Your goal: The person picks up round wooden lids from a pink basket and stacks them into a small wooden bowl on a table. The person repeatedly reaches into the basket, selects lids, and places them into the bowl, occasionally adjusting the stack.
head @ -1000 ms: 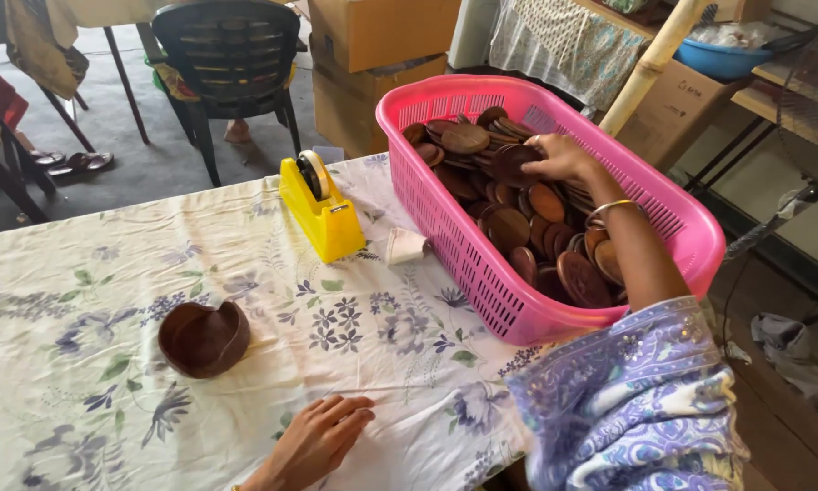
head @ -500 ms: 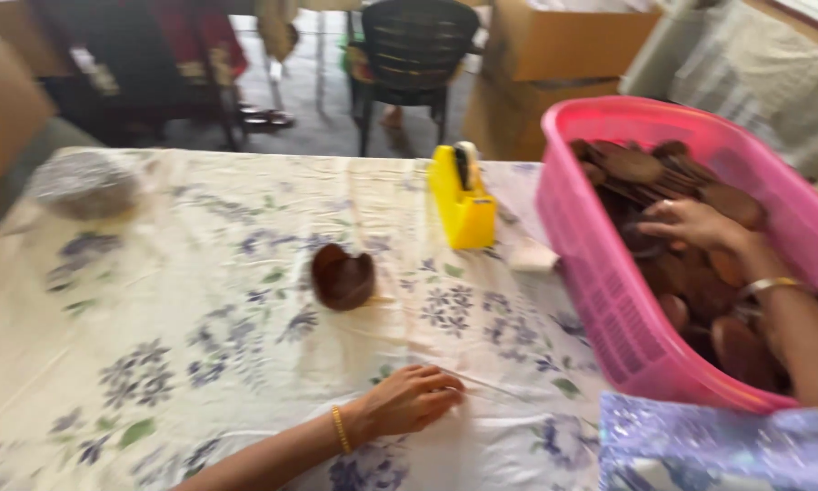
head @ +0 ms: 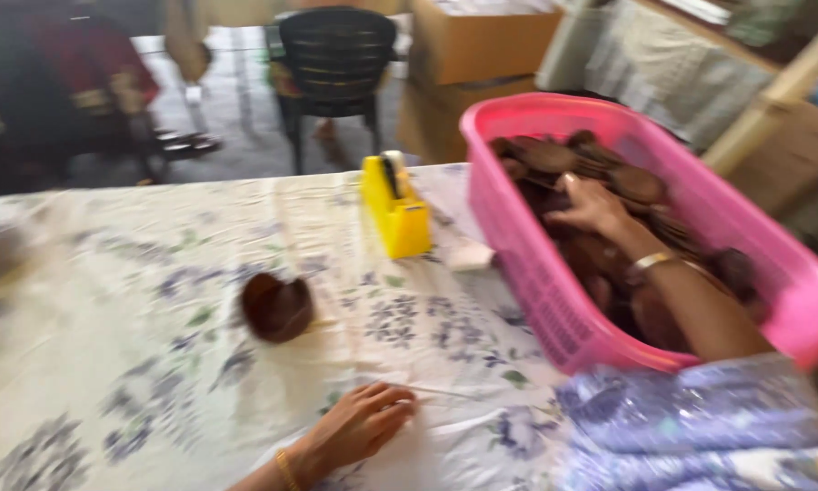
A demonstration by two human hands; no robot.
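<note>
White tablecloth printed with blue-violet flowers and green leaves (head: 136,382): lying over the whole tabletop, creased in places. Dark brown heart-shaped wooden dish (head: 276,307): sitting alone on the cloth, left of centre, well apart from both hands. Left hand (head: 359,423): resting palm-down on the cloth near the lower edge, fingers loosely curled and gripping nothing, fingertips touching a thin pale strip (head: 436,392) lying flat on the cloth. Yellow plastic tape dispenser (head: 395,205): standing upright further back, just left of the basket. Small white scrap (head: 470,255): lying between dispenser and basket. Pink plastic slatted laundry-style basket (head: 527,264): sitting on the table's right end, holding a heap of dark brown wooden pieces (head: 632,182). Right hand (head: 593,207): reaching inside the basket, fingers spread and pressing down on the brown pieces; motion blur is making it impossible to tell whether it is gripping one.
</note>
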